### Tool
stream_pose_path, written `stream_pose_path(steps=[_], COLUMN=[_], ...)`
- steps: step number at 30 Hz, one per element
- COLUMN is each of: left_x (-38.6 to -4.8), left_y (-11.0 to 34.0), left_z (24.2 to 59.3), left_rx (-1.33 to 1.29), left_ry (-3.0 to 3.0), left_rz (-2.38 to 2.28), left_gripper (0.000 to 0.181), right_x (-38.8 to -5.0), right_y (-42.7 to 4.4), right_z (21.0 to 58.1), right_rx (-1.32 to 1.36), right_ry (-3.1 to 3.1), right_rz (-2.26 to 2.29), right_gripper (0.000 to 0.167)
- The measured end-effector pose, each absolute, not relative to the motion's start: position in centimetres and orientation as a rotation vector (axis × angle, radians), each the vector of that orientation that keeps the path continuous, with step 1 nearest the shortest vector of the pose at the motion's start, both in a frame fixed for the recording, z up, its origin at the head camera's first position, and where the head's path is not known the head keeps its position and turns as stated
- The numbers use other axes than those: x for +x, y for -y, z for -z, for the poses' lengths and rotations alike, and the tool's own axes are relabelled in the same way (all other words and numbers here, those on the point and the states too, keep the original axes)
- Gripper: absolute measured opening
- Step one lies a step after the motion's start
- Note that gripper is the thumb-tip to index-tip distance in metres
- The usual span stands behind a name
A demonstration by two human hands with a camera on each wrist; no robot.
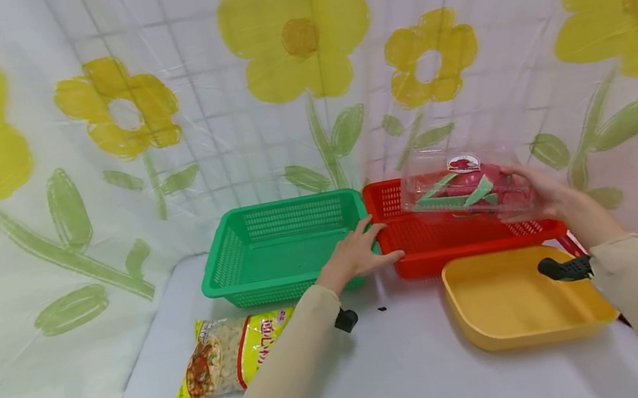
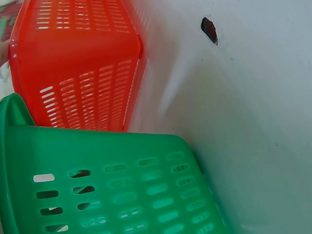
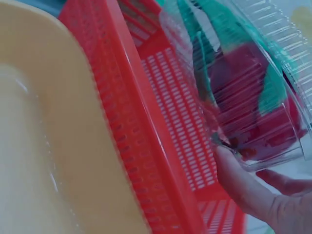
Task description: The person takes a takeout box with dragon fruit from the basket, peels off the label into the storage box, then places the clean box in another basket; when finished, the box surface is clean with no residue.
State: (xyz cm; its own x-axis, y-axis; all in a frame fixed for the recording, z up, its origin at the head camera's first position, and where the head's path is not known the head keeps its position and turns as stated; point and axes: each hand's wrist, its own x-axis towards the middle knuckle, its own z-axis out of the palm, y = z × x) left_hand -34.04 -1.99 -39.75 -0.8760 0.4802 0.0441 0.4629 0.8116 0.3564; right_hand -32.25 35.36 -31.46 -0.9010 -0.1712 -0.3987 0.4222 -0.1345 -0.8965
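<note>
My right hand (image 1: 544, 194) grips the right end of a clear plastic box (image 1: 466, 179), tilted above the red basket (image 1: 429, 263). Inside show pink-red fruit with green flaps, like dragon fruit, and an oval label is on the lid. The right wrist view has the thumb of the right hand (image 3: 248, 187) against the box's edge. My left hand (image 1: 356, 256), fingers spread, is where the rims of the green basket (image 1: 270, 285) and the red basket meet. A fingertip (image 2: 4, 51) shows by the red rim in the left wrist view; most of that hand is out of it.
A yellow-orange tub (image 1: 535, 335) stands in front of the red basket. Left of my left forearm lies a yellow food bag (image 1: 230, 352) with whitish pieces inside. A small dark scrap (image 1: 382, 308) is on the white table. Behind the baskets hangs a flowered curtain (image 1: 204, 106).
</note>
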Motion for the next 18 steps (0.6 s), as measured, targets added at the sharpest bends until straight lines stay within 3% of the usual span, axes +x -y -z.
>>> stream_pose_path(steps=[18], left_x=[-34.8], left_y=[3.1], left_z=[39.3], left_rx=[0.848], left_ry=[-2.893], left_rz=[-0.591], left_gripper=[0.081], right_x=[-24.3], right_y=[-30.6], right_z=[31.0], right_rx=[-0.028], right_ry=[-1.878], right_rz=[2.074], right_gripper=[0.033])
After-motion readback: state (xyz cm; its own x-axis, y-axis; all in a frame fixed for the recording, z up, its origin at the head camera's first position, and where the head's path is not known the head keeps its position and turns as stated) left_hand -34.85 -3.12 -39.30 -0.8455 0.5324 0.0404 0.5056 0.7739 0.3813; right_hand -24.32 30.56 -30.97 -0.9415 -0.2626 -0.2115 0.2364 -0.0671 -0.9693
